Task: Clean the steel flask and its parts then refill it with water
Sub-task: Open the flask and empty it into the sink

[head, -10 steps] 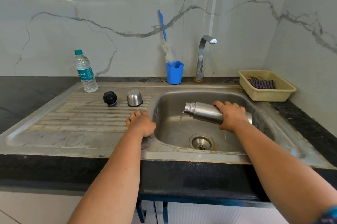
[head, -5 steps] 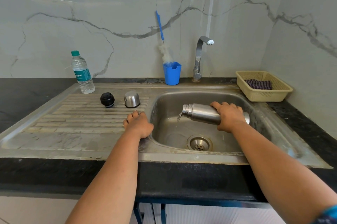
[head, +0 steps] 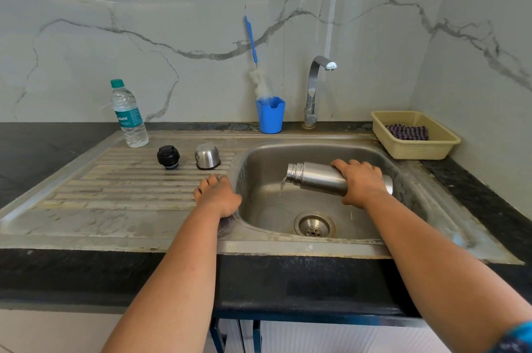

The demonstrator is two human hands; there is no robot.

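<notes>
right hand [head: 361,181] grips the tilted flask [head: 316,178] over the sink [head: 403,177], water spilling out; left hand [head: 218,195] rests on the sink edge, fingers [head: 205,185] loosely curled.

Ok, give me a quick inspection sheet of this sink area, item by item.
Surface: steel sink with stained ribbed drainboard, set in a black counter.
Job's things: steel flask tipped mouth-down over the basin, water trickling out; black stopper and steel cup lid on the drainboard; water bottle upright.
Clutter: bottle brush in blue cup; yellow basket holding striped cloth.
Grippers: right hand grips the flask; left hand rests on the basin's edge.
Cables: nothing seen.
Surroundings: tap not running, marble wall.
</notes>
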